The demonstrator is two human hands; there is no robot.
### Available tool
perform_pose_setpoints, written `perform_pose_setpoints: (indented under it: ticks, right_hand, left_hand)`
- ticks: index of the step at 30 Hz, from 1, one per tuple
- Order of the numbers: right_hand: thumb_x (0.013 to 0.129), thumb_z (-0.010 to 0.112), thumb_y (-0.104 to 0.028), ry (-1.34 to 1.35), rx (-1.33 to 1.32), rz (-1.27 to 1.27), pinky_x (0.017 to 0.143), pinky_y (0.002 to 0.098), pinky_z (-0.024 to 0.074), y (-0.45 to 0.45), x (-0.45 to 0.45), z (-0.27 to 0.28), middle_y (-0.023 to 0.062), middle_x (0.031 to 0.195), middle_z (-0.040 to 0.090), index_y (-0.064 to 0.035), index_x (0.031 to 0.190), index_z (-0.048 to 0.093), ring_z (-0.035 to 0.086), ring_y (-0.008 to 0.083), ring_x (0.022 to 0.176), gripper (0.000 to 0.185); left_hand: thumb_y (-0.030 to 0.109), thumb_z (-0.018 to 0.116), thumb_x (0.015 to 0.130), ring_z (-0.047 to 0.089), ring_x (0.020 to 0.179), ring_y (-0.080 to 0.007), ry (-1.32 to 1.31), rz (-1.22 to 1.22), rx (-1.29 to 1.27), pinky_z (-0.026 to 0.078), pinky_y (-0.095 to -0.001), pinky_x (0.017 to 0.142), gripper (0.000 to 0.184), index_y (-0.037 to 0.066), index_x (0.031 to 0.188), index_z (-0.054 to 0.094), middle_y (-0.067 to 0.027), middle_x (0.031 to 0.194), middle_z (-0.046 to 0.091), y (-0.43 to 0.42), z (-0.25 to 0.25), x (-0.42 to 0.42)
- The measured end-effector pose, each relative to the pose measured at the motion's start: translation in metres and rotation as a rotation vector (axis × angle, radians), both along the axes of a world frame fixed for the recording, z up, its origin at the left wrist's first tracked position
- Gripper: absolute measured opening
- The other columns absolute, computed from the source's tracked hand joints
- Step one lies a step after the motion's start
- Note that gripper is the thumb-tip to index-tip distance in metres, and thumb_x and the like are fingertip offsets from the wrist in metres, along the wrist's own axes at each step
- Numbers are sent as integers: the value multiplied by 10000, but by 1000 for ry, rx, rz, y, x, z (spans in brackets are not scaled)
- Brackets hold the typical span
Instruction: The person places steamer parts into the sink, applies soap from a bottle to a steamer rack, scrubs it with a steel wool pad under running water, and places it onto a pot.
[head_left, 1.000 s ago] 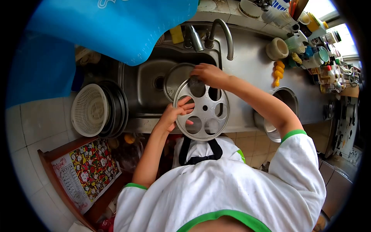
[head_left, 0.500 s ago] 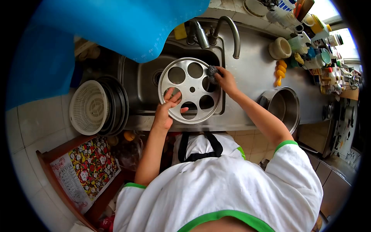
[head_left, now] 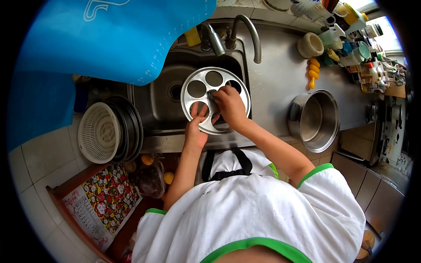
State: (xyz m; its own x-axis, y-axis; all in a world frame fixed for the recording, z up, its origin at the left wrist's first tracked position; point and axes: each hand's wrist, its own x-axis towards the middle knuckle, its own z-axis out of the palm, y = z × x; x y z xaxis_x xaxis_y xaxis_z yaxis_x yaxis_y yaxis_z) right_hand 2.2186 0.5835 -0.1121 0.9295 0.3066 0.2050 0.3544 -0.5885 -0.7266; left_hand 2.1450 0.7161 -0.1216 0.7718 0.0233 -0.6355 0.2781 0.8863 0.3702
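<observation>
A round metal plate with several large round holes [head_left: 189,93] is held over the front right of the steel sink [head_left: 151,103]. My left hand [head_left: 196,129] grips it at the lower left, with fingers behind the plate and showing through its holes. My right hand [head_left: 230,105] is closed on a grey scouring pad [head_left: 212,95], which rests against the middle of the plate and is mostly hidden by the fingers.
Two faucets [head_left: 252,33] rise behind the sink. A steel pot [head_left: 314,120] stands on the right counter, near a stone mortar [head_left: 310,45] and an orange object [head_left: 313,72]. Left are a white basket [head_left: 99,133] and dark pans [head_left: 131,127]. A blue sheet [head_left: 114,48] hangs at upper left.
My right hand has moved the scouring pad from the plate's right rim to its middle. The plate was first tilted lower by the sink's front edge, then raised over the sink.
</observation>
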Motion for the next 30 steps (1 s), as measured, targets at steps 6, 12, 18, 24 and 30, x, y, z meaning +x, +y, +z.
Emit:
perform_pose_setpoints:
  ticks: [6,12,18,24,30]
  right_hand:
    - [743,625,-24,-8,-96,-68,737,409,458,8,18,-22,115,913,562,-54,955,612,541,330,870,214]
    - [773,610,-48,40,-81,-41,746,428,463,18,-1,-16,126,957,563,-56,995,604,550,345,882,222]
    - [773,591,-41,15,-70,-41,716,433,469,19,32,-18,143,929,566,-56,968,619,570,360,858,197]
    - [724,574,-7,-17,-227,19,739,419,481,15,46,-15,132,916,556,-47,890,616,568,325,877,176]
    - [733,565,-31,-79,-208,25,736,388,481,1,22,-6,109,935,567,-40,955,618,559,311,863,228]
  left_hand:
    - [-68,379,769,400,1267,-348,-83,2,-8,388,-499,1005,689,144,1415,271,-180,1386,376,-15,-4,-5]
    - [-92,376,752,430,1229,-338,19,43,-15,400,-478,984,717,142,1418,246,-201,1353,393,-12,-4,-7]
    - [-105,373,742,402,1250,-360,-46,26,-34,387,-544,1027,714,109,1412,245,-226,1363,365,-12,5,-9]
    - [-105,363,734,391,1267,-348,-57,-69,-18,437,-514,982,738,102,1428,226,-217,1383,360,-21,8,-15]
    - [-99,361,746,358,1298,-379,-109,61,-3,373,-542,1038,689,123,1394,282,-224,1367,383,-13,4,-6]
